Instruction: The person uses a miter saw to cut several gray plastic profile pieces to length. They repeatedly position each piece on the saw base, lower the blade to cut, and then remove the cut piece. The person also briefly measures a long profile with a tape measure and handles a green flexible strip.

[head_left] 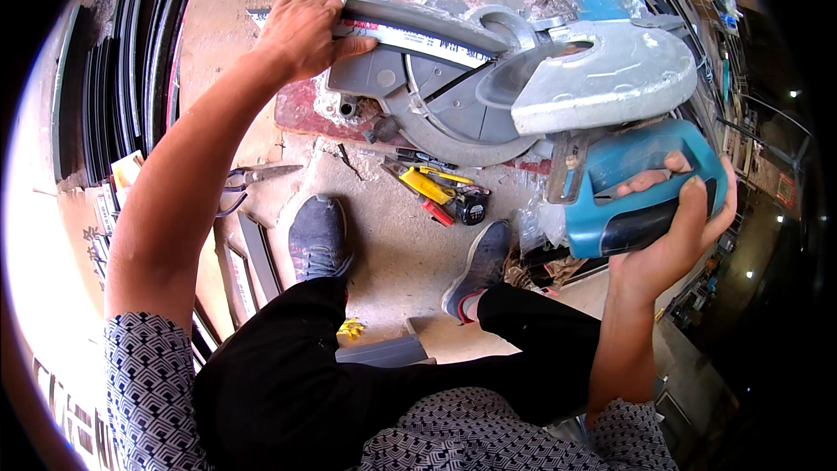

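Observation:
A mitre saw [602, 78] with a pale grey blade guard stands in front of me on a worn red board. My left hand [301, 39] is closed over the left end of its fence, the thumb pressing down a long profile strip [427, 44] with printed white film. That strip lies along the fence and reaches toward the blade [506, 78]. My right hand [676, 227] is wrapped round the teal loop handle [602, 179] at the right, fingers showing through the opening. The blade seems close to the strip's right end; whether they touch I cannot tell.
Between my shoes lie a yellow-handled tool [425, 185], a tape measure [472, 208] and a red-handled tool [438, 213]. Shears [261, 176] rest near my left foot. Long dark profiles [131, 61] stand at the left beside cardboard [235, 9].

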Available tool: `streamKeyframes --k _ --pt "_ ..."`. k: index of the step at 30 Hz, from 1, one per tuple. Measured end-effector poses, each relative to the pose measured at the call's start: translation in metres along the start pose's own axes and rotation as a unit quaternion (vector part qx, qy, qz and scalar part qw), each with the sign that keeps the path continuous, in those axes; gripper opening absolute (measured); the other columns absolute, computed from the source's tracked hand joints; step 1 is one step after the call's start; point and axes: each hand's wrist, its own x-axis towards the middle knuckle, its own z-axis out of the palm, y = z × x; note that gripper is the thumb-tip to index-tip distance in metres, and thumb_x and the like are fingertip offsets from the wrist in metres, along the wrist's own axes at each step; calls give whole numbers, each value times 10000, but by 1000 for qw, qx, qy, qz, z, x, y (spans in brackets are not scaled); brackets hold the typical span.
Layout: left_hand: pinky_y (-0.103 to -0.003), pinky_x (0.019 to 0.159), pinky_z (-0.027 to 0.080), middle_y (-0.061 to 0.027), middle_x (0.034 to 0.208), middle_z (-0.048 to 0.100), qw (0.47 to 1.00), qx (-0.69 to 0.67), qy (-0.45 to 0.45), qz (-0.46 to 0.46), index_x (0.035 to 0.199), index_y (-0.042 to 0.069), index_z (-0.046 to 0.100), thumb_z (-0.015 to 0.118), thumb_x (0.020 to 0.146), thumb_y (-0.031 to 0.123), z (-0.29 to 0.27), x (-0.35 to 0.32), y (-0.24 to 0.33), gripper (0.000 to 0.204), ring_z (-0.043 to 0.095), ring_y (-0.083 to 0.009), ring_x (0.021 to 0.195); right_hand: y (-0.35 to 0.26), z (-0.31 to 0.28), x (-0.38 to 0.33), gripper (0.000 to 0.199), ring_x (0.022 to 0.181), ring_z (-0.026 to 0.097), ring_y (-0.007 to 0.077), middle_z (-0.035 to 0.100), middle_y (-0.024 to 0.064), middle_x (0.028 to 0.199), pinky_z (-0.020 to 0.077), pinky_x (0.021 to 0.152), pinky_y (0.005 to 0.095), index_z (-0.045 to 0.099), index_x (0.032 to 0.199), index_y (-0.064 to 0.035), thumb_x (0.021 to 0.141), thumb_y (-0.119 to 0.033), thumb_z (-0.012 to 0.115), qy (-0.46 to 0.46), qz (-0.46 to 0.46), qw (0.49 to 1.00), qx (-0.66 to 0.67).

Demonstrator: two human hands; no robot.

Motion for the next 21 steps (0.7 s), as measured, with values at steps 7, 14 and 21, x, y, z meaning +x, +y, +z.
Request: streamKeyframes --k 7,14,21 --pt "-511 1096 392 -180 1103 691 1000 15 -4 -7 1187 49 664 498 902 821 0 -1 -1 840 630 -339 1167 12 11 -22 540 685 642 218 622 173 1054 605 646 408 296 1510 -66 1016 -135 503 -3 -19 1000 -10" --pt "-512 1097 400 -186 1091 692 999 19 -27 -12 1185 33 663 486 902 826 -6 0 2 860 641 -341 1149 23 20 -36 564 635 630 213 609 193 1026 617 637 408 227 1516 -76 1010 -141 466 1 -33 999 -37" --pt "-514 1115 390 -179 1097 698 999 23 -30 -23 1218 32 656 488 885 839 -2 0 3 888 643 -330 1173 28 28 -42 656 565 634 207 597 235 1101 616 622 388 145 1521 -55 954 -104 472 1 -51 998 -44"
